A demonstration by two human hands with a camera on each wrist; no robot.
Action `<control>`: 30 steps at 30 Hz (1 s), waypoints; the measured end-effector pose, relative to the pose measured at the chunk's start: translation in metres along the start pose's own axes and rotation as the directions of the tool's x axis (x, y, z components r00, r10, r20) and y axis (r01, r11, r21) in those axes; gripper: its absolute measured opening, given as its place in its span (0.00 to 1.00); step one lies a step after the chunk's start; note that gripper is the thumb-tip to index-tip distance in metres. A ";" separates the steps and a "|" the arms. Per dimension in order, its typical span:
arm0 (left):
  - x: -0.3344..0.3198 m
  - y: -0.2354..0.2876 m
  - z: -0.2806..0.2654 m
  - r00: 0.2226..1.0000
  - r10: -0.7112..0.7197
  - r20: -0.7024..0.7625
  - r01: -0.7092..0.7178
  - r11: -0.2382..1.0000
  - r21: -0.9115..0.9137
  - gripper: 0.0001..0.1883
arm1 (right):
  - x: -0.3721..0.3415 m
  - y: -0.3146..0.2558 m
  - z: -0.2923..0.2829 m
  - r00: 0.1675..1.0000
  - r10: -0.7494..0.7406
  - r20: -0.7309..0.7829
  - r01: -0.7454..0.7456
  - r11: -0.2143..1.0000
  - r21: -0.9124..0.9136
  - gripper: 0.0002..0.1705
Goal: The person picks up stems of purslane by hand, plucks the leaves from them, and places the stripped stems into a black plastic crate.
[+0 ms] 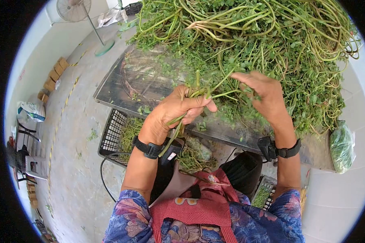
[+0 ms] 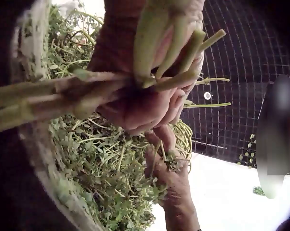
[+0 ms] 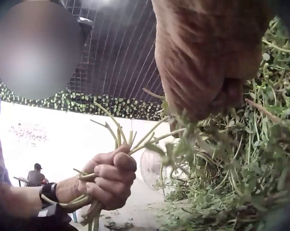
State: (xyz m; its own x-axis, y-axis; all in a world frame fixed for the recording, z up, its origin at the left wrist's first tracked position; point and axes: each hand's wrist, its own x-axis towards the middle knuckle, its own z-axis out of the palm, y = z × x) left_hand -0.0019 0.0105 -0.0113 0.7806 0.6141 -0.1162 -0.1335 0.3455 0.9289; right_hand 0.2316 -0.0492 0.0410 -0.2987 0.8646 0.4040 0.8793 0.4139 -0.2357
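My left hand [image 1: 175, 106] grips a small bunch of green stems [image 2: 44, 103] in a closed fist above the table's front edge. Cut-looking stem ends poke out past the thumb, and longer stems hang below the fist toward the wrist. To its right, my right hand [image 1: 268, 95] has its thumb and fingers curled around a leafy sprig [image 1: 255, 96], whose leaves show beneath the palm in the right wrist view. One thin stem [image 1: 223, 81] runs from the left fist up to the right fingertips. The fingers' contact on it is partly hidden.
A large heap of leafy green stems [image 1: 239, 44] covers the back and right of the dark table [image 1: 150, 77]. Below the table stands a black crate [image 1: 109, 137] with stems. A bagged green bundle [image 1: 341, 146] lies at the right edge; a fan [image 1: 85, 20] stands far left.
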 end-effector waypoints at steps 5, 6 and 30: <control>0.000 0.000 -0.006 1.000 0.023 -0.008 -0.024 0.998 -0.052 0.17 | -0.006 0.009 0.012 0.995 -0.085 -0.054 0.085 0.996 -0.011 0.29; 0.000 -0.001 -0.007 0.999 0.036 -0.020 -0.037 0.998 -0.046 0.17 | -0.007 0.009 0.013 0.997 -0.040 -0.065 0.037 0.998 -0.053 0.24; -0.003 0.000 -0.001 0.999 -0.012 0.037 0.010 1.000 0.030 0.16 | 0.005 0.042 0.012 0.966 0.092 -0.241 -0.033 0.971 0.235 0.13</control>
State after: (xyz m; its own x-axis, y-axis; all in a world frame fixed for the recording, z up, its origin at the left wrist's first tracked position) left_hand -0.0047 0.0096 -0.0117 0.8042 0.5834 -0.1139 -0.1072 0.3308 0.9376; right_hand 0.2624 -0.0246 0.0225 -0.1185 0.8046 0.5819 0.7766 0.4402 -0.4506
